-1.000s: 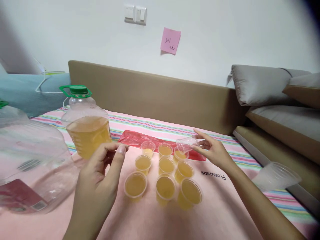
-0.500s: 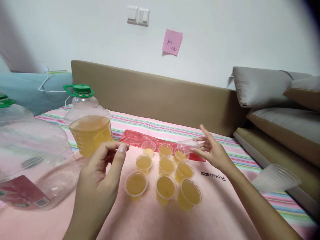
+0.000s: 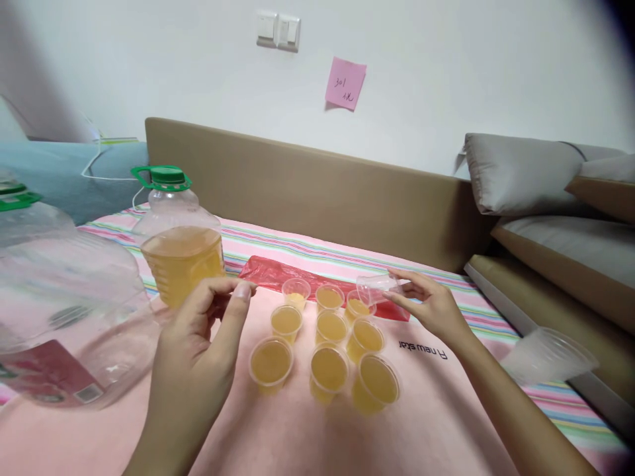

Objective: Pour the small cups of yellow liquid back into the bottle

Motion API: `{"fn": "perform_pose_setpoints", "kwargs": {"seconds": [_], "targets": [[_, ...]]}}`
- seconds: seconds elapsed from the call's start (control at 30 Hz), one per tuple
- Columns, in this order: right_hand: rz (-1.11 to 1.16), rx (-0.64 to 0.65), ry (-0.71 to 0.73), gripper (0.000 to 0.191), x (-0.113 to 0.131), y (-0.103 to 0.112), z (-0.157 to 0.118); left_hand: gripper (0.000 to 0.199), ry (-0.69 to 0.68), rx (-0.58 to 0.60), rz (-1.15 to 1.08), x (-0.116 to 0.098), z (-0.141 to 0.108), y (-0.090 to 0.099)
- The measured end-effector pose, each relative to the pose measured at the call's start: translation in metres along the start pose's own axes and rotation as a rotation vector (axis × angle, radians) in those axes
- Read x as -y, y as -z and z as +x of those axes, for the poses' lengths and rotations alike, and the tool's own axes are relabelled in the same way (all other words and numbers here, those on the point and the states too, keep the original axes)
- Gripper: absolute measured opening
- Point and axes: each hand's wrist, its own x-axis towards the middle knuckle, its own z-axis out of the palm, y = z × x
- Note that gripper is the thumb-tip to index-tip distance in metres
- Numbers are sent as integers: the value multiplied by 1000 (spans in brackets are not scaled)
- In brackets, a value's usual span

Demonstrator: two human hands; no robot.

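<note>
My right hand (image 3: pixel 429 301) pinches an empty clear plastic cup (image 3: pixel 374 291) by its base between thumb and fingers. The cup lies tilted sideways, its mouth to the left, over the back right cup (image 3: pixel 360 305). Several clear cups of yellow drink stand in rows on a pink cloth, among them a front middle cup (image 3: pixel 329 371) and a back left cup (image 3: pixel 296 294) that looks less full. My left hand (image 3: pixel 203 350) hovers left of the rows, fingers loosely curled with a gap to the thumb, nothing visible in it. Behind it stands a large bottle (image 3: pixel 183 258) of yellow drink.
Another big clear bottle (image 3: pixel 64 284) with a green cap stands at the left. A red plastic bag (image 3: pixel 278 272) lies behind the cups. To the right, stacked clear cups (image 3: pixel 550 357) lie near cushions (image 3: pixel 530 172). A brown headboard (image 3: pixel 307 185) closes off the back.
My right hand's raised index finger has come down, and its fingers have closed in around the cup's base. The cup has shifted slightly right. My left hand stays nearly still.
</note>
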Motion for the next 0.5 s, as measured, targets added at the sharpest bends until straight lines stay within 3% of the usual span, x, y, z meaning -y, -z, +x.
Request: {"fn": "perform_pose_setpoints", "kwargs": {"seconds": [0.13,0.23,0.5], "targets": [[16,-18,-7,69,0,0,-1,23,-8,-14,-1,0,0,0],[28,1,-7,60,1,0,-2,22,-5,-9,-8,-1,0,1],[30,-3,-1,61,1,-3,-2,21,-2,-9,-28,-1,2,0]]}}
